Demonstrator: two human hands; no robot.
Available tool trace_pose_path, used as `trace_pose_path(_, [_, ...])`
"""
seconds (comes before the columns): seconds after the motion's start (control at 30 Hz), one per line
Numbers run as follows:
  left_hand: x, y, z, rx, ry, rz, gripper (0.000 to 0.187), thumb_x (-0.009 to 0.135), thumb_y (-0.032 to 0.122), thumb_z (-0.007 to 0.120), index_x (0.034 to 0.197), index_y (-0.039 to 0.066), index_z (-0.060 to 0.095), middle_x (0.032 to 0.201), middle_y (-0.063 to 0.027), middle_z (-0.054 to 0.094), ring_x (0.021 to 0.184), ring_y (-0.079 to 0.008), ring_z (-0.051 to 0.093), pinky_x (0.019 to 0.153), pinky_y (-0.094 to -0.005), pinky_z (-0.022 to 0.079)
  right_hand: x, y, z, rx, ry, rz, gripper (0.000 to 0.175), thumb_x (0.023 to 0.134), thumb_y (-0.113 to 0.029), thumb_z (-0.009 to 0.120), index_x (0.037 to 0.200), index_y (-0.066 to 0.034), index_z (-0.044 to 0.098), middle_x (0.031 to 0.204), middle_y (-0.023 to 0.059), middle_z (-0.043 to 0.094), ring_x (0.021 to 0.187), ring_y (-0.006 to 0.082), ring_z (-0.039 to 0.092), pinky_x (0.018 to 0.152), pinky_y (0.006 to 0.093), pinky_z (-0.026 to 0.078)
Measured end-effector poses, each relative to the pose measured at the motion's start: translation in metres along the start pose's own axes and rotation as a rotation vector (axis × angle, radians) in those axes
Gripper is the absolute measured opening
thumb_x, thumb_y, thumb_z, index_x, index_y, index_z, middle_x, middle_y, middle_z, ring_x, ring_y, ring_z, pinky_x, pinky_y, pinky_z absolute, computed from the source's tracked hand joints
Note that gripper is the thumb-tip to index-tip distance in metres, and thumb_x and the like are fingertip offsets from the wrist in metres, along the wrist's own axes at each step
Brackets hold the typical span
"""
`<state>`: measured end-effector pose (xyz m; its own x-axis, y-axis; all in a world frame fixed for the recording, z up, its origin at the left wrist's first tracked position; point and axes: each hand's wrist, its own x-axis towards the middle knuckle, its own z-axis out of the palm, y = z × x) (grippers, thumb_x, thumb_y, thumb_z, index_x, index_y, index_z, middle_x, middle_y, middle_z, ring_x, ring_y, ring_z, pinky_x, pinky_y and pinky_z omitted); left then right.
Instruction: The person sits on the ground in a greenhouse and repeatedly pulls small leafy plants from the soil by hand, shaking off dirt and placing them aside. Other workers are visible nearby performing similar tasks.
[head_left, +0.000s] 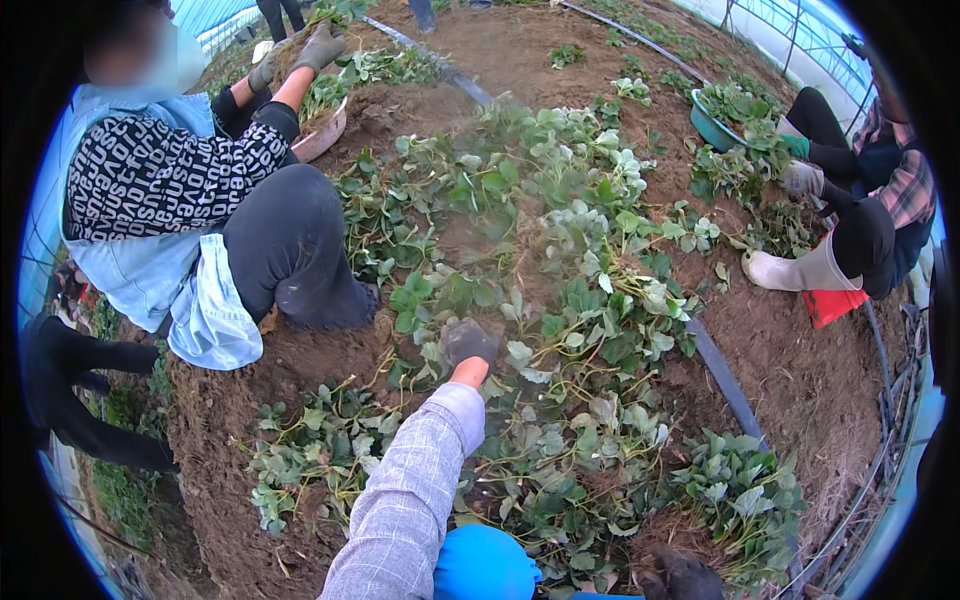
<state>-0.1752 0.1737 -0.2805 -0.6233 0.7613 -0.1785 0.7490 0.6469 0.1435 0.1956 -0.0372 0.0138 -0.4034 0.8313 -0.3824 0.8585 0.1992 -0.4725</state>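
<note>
My left hand (469, 342), in a dark, soiled glove, reaches forward into strawberry plants (577, 300) heaped on the soil. Its back faces up and its fingertips are hidden, so whether it grips anything is unclear. At the bottom edge, my right hand (679, 574), in a dark glove, is partly cut off by the frame. It is right beside the brown roots of a bunch of strawberry plants (742, 487); a hold on them cannot be made out. A smooth blue object (486, 564) lies between my arms.
A person (172, 180) at left holds plants over a pinkish basin (326, 135). Another person (885, 172) sits at right near a green basin (712, 124). A flat dark hose (724, 375) crosses the soil. Another person's dark-clothed limbs (90, 390) show at far left.
</note>
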Motion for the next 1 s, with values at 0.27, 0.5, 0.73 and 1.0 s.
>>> trace_pose_path(0.27, [-0.016,-0.041,-0.022,-1.213,-0.137,-0.219,0.033,0.072,0.035,0.074,0.087,0.005,0.073,0.080,-0.0068,0.069,0.077,-0.0190,0.065,0.070,-0.0321,0.050,0.000,0.009,0.006,0.137,0.017,-0.048,0.031,0.089,-0.021,0.061,0.115,-0.0043,0.059,0.104,0.0193,0.063,0.094,0.0362,0.060,0.082,0.0444,0.047])
trace_pose_path(0.5, [-0.094,-0.066,-0.099,-1.468,-0.327,0.253,0.018,0.086,0.014,0.065,0.097,0.001,0.066,0.090,-0.0029,0.067,0.081,-0.0113,0.060,0.075,-0.0256,0.048,-0.012,0.000,0.006,0.093,0.156,-0.166,0.028,0.090,-0.020,0.062,0.112,-0.0039,0.061,0.098,0.0168,0.066,0.090,0.0342,0.063,0.079,0.0419,0.049])
trace_pose_path(0.73, [-0.144,-0.029,-0.125,-1.140,-0.221,0.648,0.022,0.083,0.016,0.067,0.101,0.004,0.069,0.095,-0.0080,0.070,0.086,-0.0177,0.065,0.078,-0.0327,0.050,0.001,-0.007,0.011,0.253,0.317,-0.272,0.036,0.089,-0.032,0.061,0.114,-0.0052,0.060,0.100,0.0178,0.064,0.089,0.0361,0.062,0.077,0.0431,0.049])
trace_pose_path(1.0, [-0.205,0.016,-0.200,-0.774,0.044,1.121,0.025,0.080,0.024,0.070,0.101,0.012,0.069,0.092,-0.0078,0.068,0.087,-0.0285,0.065,0.079,-0.0391,0.050,0.051,-0.023,-0.003,0.353,0.638,-0.234,0.042,0.086,-0.027,0.066,0.119,-0.0022,0.058,0.105,0.0179,0.064,0.096,0.0298,0.061,0.082,0.0368,0.048])
